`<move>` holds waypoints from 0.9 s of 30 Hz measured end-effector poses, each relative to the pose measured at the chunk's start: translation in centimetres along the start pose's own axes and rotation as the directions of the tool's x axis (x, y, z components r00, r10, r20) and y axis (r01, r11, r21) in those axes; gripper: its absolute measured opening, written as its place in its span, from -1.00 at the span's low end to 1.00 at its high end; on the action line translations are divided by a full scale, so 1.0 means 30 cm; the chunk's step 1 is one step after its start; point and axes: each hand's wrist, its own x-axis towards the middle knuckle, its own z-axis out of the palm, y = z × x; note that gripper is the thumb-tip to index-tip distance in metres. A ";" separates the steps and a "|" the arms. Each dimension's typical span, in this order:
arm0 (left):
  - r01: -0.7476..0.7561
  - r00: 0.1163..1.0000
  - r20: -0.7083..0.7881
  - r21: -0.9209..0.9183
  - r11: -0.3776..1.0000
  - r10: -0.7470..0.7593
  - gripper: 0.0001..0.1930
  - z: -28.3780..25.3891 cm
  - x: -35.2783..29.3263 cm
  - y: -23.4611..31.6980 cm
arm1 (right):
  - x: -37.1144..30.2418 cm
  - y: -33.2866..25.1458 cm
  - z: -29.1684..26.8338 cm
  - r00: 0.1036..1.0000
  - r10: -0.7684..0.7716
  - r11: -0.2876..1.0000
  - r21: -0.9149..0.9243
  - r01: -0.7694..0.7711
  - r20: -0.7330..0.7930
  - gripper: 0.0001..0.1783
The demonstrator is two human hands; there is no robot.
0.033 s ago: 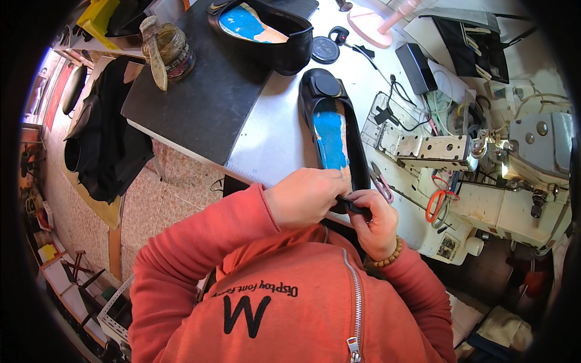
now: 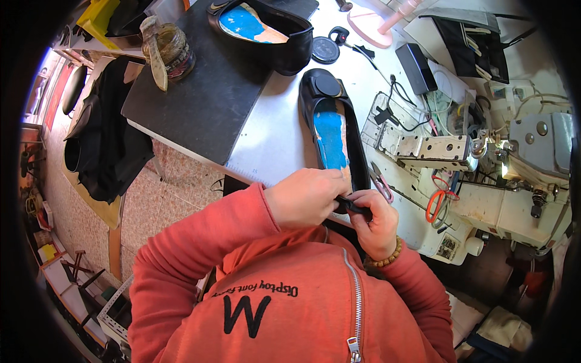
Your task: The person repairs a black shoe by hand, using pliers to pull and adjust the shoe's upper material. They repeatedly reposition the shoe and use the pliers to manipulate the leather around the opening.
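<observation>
A black flat shoe point(image 2: 356, 142) with a round ornament at its toe lies on the white table, its heel end toward me. Inside it the insole bed point(image 2: 330, 142) shows blue patches over a tan base. My left hand point(image 2: 305, 196), fingers closed, pinches the shoe's heel edge from the left. From the right, my right hand point(image 2: 376, 222) has thumb and fingers closed on the black heel rim. Between the two hands a dark folded part of the heel shows; my fingers hide the rest. A second black flat shoe point(image 2: 290, 51) stands farther off with a similar blue-patched inside.
A black board point(image 2: 200, 109) covers the table's left part, with a jar point(image 2: 175, 54) and brush on it. Small pink-handled snips point(image 2: 381, 181) lie right of the shoe. A sewing machine point(image 2: 514, 157), orange-handled scissors point(image 2: 434, 206) and cables occupy the right. A round black lid point(image 2: 325, 50) lies beyond.
</observation>
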 end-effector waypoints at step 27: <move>0.053 0.947 -0.321 0.134 0.990 -0.007 -0.84 0.108 -0.053 0.017 | 0.074 -0.091 -0.096 0.948 -0.006 0.929 -0.349 0.123 0.317 -0.85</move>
